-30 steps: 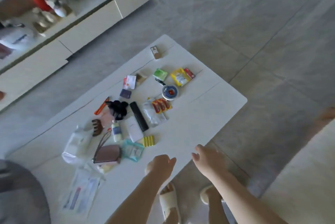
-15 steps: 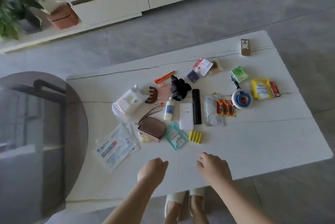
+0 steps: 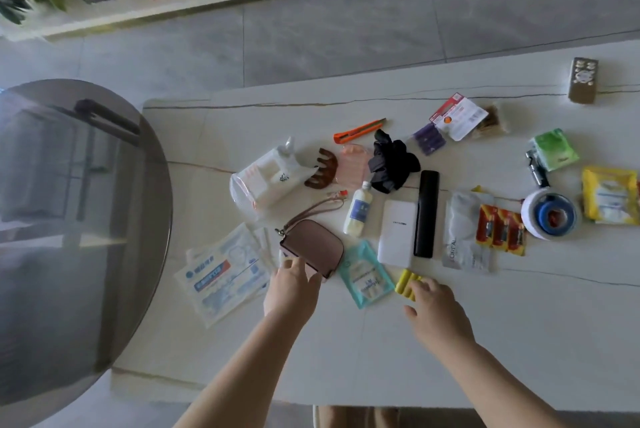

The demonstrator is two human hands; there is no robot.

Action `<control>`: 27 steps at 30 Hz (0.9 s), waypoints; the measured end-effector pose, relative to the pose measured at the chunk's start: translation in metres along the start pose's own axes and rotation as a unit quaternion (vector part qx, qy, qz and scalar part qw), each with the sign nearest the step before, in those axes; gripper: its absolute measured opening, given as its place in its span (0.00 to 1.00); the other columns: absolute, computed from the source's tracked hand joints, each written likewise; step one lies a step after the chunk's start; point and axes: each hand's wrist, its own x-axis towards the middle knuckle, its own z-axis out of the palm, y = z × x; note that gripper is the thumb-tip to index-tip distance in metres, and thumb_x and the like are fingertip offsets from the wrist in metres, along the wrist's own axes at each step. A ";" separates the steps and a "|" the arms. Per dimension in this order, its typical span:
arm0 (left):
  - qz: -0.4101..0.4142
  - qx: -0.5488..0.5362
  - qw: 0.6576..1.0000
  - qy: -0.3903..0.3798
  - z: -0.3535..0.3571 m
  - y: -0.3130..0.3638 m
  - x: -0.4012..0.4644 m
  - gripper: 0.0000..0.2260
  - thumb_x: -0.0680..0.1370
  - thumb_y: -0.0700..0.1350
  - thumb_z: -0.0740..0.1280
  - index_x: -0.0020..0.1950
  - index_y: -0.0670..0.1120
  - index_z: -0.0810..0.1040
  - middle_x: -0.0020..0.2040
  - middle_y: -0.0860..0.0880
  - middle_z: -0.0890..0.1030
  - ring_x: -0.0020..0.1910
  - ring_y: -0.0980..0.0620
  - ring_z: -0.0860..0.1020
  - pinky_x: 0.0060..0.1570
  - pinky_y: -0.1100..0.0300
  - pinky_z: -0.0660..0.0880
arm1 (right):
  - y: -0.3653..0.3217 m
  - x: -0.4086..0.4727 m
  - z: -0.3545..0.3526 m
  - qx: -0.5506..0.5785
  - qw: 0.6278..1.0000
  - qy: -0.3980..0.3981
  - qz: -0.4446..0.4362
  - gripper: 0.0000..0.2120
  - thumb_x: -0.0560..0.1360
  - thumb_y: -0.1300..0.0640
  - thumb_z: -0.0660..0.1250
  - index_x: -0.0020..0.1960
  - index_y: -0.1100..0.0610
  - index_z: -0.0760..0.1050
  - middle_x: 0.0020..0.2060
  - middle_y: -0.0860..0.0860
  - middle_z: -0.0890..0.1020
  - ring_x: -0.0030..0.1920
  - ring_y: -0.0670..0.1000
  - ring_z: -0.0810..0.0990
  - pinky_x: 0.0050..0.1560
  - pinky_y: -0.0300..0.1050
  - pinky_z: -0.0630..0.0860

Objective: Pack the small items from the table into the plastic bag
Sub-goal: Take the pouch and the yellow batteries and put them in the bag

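Small items lie spread over the white table, none packed yet. I see my left hand has come forward from the near edge since half a second ago; its fingertips now touch the near side of the pink pouch, fingers loose, holding nothing. My right hand has likewise advanced, relaxed fingers touching the yellow batteries just right of that pouch. The clear plastic bag sits beyond the pouch, untouched. I judge picking is only beginning.
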 end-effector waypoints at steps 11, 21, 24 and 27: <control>-0.019 0.084 0.996 0.037 0.023 0.009 0.079 0.32 0.76 0.49 0.66 0.76 0.51 0.54 0.78 0.46 0.46 0.77 0.41 0.48 0.74 0.47 0.58 | -0.001 0.041 0.047 -0.032 0.997 0.060 0.035 0.28 0.53 0.55 0.83 0.48 0.60 0.75 0.41 0.56 0.79 0.42 0.58 0.80 0.27 0.48 0.76; -0.047 0.134 0.990 0.024 0.020 -0.001 0.089 0.46 0.70 0.61 0.70 0.78 0.52 0.44 0.76 0.46 0.56 0.73 0.42 0.57 0.71 0.52 0.61 | -0.005 0.043 0.045 -0.065 0.995 0.076 0.031 0.23 0.48 0.53 0.84 0.35 0.60 0.76 0.31 0.56 0.76 0.32 0.58 0.77 0.27 0.45 0.70; -0.034 0.134 0.990 0.033 0.012 -0.001 0.082 0.47 0.71 0.61 0.69 0.78 0.50 0.43 0.71 0.44 0.65 0.71 0.43 0.60 0.70 0.53 0.62 | -0.004 0.040 0.040 0.009 0.999 0.032 0.035 0.14 0.72 0.50 0.69 0.52 0.59 0.76 0.50 0.54 0.75 0.50 0.54 0.76 0.40 0.43 0.69; -0.007 0.119 0.991 0.056 0.005 -0.003 0.072 0.41 0.73 0.59 0.69 0.77 0.48 0.49 0.68 0.46 0.70 0.69 0.44 0.64 0.67 0.54 0.64 | -0.011 0.036 0.037 0.110 0.994 -0.004 0.026 0.14 0.76 0.48 0.64 0.56 0.57 0.73 0.53 0.52 0.72 0.50 0.53 0.77 0.40 0.40 0.67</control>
